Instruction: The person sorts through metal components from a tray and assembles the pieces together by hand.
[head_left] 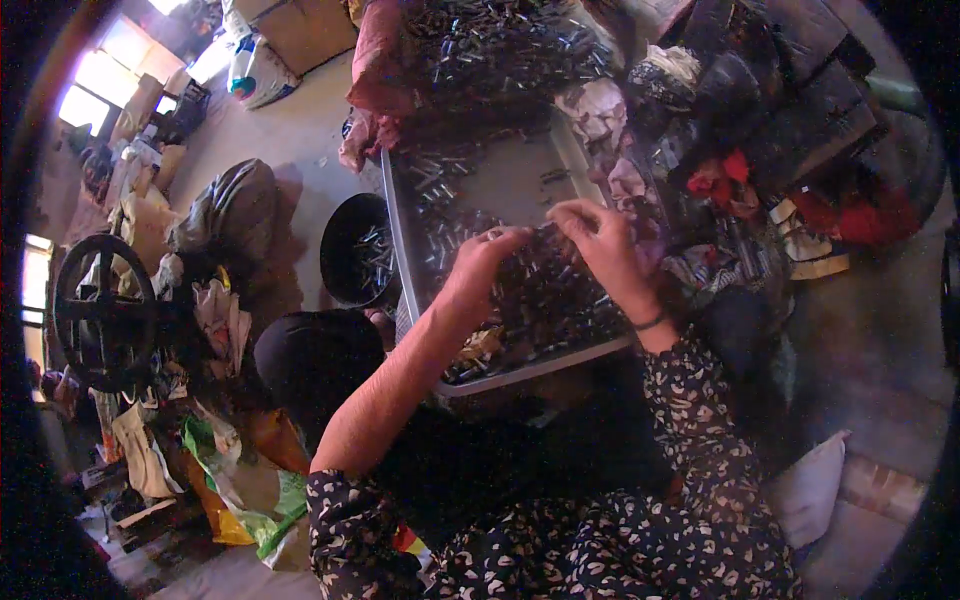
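Observation:
Over a grey plastic tub (400, 225), my two bare hands come close together with fingertips almost meeting. My left hand (488, 252) is closed in a pinch, its fingers pointing right. Thumb and forefinger of my right hand (603, 245) are pressed together just opposite. Whatever lies between the fingertips is too small to make out. Many small, shiny metal cylinders (560, 312) fill the near part of the tub under my hands. More metal pieces (437, 183) lie scattered along its left side, and part of its bare floor shows toward the back.
A dark round pan (345, 245) with metal pieces stands left of the tub. Behind it is a large heap of metal pieces (500, 45). Crumpled cloths (600, 115) and dark boxes (800, 130) crowd the right. A black handwheel (105, 312) and bags (250, 480) are at left.

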